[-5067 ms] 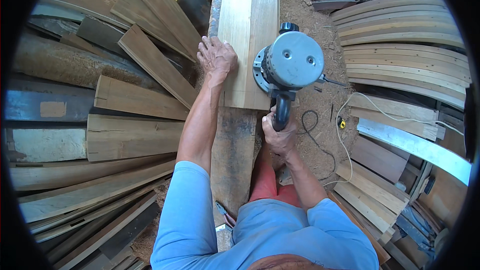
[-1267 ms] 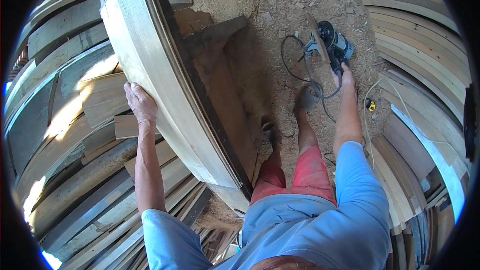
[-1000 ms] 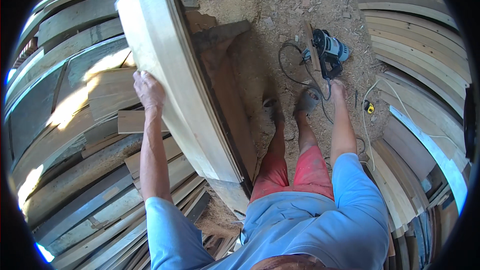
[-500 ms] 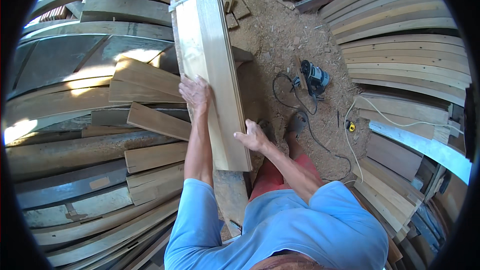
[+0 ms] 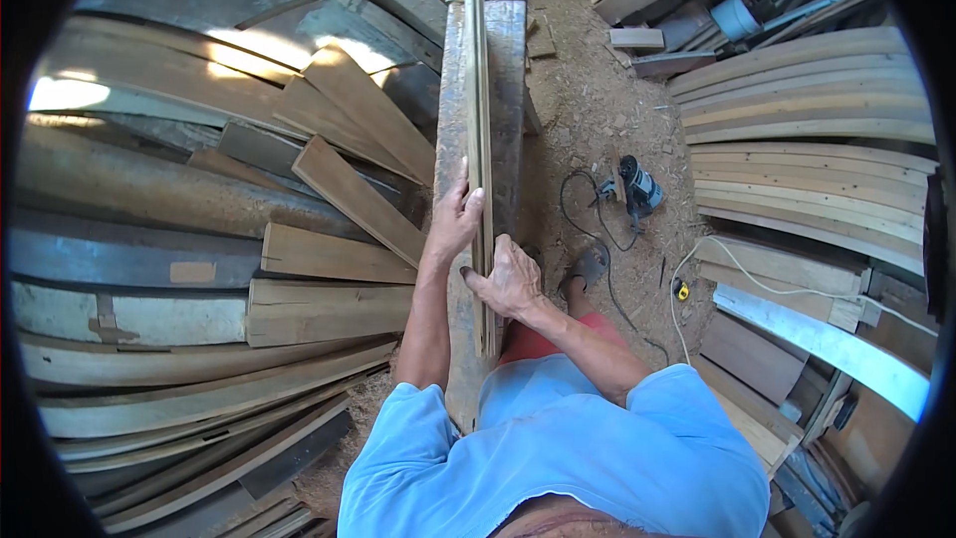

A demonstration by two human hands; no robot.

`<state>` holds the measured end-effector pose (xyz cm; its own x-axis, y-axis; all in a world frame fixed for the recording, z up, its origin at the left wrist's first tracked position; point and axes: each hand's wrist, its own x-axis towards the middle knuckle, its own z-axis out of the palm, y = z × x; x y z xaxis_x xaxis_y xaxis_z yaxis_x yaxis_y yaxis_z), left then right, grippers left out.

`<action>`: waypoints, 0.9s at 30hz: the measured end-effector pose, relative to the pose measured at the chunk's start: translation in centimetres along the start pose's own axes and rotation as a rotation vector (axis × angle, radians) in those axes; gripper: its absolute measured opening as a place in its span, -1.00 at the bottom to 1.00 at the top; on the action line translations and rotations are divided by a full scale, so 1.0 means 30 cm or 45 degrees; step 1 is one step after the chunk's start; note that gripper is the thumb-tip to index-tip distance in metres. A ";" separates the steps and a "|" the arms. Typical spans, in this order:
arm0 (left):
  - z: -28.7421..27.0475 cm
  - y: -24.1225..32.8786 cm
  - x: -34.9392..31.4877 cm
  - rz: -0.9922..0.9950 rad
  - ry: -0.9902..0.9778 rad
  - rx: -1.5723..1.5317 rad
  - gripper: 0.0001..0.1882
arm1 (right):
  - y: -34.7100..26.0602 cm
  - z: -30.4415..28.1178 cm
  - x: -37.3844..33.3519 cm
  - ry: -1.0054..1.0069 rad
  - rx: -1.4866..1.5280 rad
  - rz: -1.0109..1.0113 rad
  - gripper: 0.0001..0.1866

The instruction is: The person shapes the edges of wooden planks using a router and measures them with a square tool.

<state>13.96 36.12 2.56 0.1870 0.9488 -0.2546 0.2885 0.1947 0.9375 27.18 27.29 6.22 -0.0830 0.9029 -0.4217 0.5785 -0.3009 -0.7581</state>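
Both hands were on a pale board (image 5: 479, 139) turned up on its edge, so I saw only its narrow side running from about 12 o'clock down to the centre of the view. The board stood on a long grey beam (image 5: 513, 90) that served as the table and ran the same way.

Left hand (image 5: 453, 224): clasped against the board's left face, thumb over the top edge, fingers wrapped. Grip closed on the board.

Right hand (image 5: 510, 279): just below the left, at the board's right face, fingers curled onto the edge. Grip also clenched on the board. The two hands nearly touched.

At 3 o'clock from the hands, on the sawdust-covered ground (image 5: 597, 120), lay a power tool (image 5: 637, 189) with a dark body and its black cord (image 5: 578, 214) looped beside it. A small yellow object (image 5: 681, 290) lay a little lower, near a white cable (image 5: 757, 279).

From 8 to 11 o'clock, loose planks (image 5: 329, 254) were stacked in a heap, some short, some long and curved. More curved planks (image 5: 807, 90) were piled at 2 o'clock.

I noted a blue shirt (image 5: 558, 448) and red shorts (image 5: 533, 344) at 6 o'clock, and one sandalled foot (image 5: 588, 269) just right of the beam.
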 end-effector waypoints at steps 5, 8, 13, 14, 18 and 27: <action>-0.019 0.016 -0.018 -0.086 0.076 0.163 -0.43 | -0.009 0.040 0.002 0.025 0.013 0.018 -0.32; -0.023 -0.039 -0.008 0.103 0.232 0.385 -0.39 | -0.023 0.067 0.002 0.011 0.035 0.079 -0.27; -0.062 -0.026 -0.028 -0.049 0.206 0.257 -0.42 | -0.059 0.091 0.017 -0.077 0.091 0.227 -0.16; -0.071 -0.032 -0.036 -0.030 0.211 0.237 -0.42 | -0.075 0.089 0.015 -0.071 0.084 0.214 -0.14; -0.117 -0.023 -0.077 -0.001 0.050 0.200 -0.40 | -0.099 0.080 0.024 -0.056 0.010 0.242 -0.10; -0.194 -0.137 -0.383 -0.505 -0.180 -0.590 -0.51 | 0.089 0.125 0.064 -0.113 0.240 -0.058 -0.35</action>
<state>5.17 25.86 3.01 0.2805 0.7462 -0.6037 -0.0702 0.6432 0.7625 25.53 27.06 1.53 -0.1814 0.8888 -0.4209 0.4112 -0.3202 -0.8534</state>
